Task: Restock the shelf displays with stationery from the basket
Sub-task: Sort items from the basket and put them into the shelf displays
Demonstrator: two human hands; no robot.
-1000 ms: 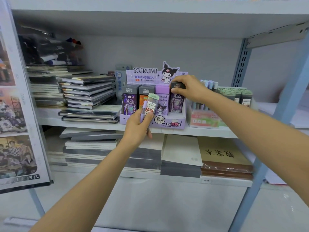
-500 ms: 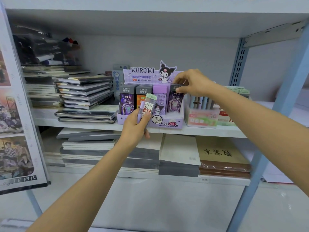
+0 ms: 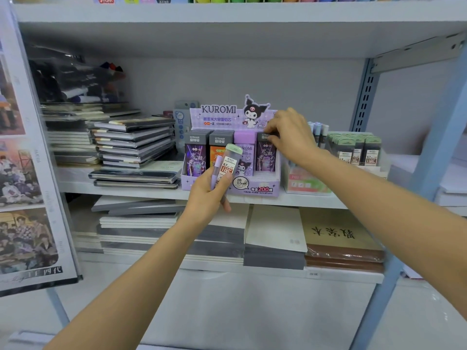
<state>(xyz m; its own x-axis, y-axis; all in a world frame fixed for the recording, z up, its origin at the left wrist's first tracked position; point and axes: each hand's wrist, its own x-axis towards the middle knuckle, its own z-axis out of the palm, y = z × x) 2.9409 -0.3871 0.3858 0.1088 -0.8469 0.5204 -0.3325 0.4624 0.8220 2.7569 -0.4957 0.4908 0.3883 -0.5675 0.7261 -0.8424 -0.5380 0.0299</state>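
Mid-restock, a right hand (image 3: 290, 135) pinches the top of a dark lead case (image 3: 265, 157) standing in the end slot of the Kuromi display box (image 3: 252, 191), while the left hand (image 3: 204, 198) grips a green-capped lead case (image 3: 228, 164) in front, seemingly next for shelving.

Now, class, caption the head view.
Right hand grips a dark case in the Kuromi display; left hand holds a green-capped case.

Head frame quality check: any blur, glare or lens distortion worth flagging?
Head view: even light, faint shadows; Kuromi display box and green-capped lead case sharp, print readable; notebook stack at far left soft; wrapped brown pads glint; wide-angle lens tilts the blue upright.
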